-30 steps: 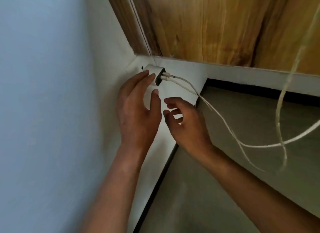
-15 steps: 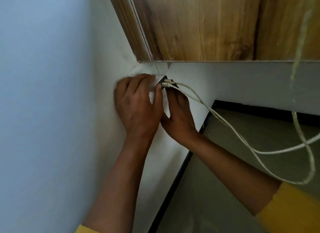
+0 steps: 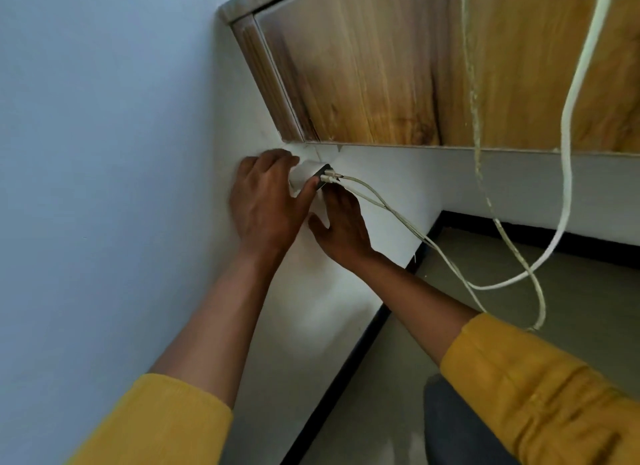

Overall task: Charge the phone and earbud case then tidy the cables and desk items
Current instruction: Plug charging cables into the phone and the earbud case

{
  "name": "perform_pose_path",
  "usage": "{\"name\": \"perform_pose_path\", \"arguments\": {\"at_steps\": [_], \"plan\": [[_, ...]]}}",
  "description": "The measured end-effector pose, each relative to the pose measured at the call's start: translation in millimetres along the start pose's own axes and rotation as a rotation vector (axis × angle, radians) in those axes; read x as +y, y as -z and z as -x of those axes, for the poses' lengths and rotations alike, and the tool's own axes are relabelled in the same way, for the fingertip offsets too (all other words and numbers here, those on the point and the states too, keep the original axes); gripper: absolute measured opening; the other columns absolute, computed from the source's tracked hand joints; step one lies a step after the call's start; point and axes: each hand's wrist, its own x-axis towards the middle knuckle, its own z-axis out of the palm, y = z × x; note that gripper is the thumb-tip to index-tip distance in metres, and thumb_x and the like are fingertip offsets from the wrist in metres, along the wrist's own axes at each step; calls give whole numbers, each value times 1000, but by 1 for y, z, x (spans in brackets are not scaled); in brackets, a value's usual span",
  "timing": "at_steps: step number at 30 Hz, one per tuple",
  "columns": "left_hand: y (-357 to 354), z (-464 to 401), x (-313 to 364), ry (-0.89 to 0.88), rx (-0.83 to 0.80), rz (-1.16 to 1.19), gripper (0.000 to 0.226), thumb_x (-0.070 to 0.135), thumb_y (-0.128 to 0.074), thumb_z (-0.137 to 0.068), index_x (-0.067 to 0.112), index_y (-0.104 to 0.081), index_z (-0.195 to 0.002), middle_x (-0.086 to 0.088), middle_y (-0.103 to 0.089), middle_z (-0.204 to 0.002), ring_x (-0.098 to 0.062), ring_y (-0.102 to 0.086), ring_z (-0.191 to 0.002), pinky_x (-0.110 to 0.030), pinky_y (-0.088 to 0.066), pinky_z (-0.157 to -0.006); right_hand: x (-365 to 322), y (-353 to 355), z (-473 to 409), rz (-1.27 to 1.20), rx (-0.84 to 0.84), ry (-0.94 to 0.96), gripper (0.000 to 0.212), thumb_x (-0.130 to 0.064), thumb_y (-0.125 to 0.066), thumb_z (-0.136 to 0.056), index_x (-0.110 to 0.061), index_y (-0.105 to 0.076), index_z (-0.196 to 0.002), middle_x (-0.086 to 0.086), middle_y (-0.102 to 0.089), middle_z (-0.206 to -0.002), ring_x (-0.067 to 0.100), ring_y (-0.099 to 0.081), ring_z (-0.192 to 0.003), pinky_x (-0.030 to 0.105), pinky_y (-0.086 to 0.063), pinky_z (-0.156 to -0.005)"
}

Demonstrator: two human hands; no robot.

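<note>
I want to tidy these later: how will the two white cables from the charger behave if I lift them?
The white cables probably flop: they sag from the charger in loose curves. They look thin, so likely light. They may tangle, since they cross a hanging loop near the floor.

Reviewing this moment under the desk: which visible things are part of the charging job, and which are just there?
Part of the job:
- white charger block, gripped by left hand
- two white cables plugged into it
- right hand, flat on the wall below the block

Just there:
- wooden desk underside
- thick white cord hanging down
- black skirting
</note>
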Motion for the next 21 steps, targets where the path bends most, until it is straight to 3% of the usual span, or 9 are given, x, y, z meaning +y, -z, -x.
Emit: {"name": "perform_pose_path", "arguments": {"at_steps": [4,10,21], "plan": [[-7,1,-8,8,59,28,71,62,-72,-89,12,-67,-138,-5,-64,-143,-26,-59,-131,-38,-44,-108,12,-5,-1,39,50,49,73,-38,-57,-105,-16,-23,-166,9,-26,-172,33,-27,-155,50,-38,-119],[-12,3,-12,-25,110,19,67,62,-73,-89,10,-70,-133,-5,-67,-139,-25,-63,-124,-34,-45,-104,11,-12,-1,74,134,59,66,-31,-61,-103,-13,-36,-162,12,-35,-168,36,-36,-151,48,-44,-110],[-9,4,-10,-15,93,21,66,61,-75,-90,11,-72,-134,-4,-68,-142,-25,-62,-128,-38,-46,-105,3,-13,-3,-10,220,43,59,-22,-63,-101,-10,-46,-156,14,-46,-161,37,-42,-147,53,-44,-115]]}}
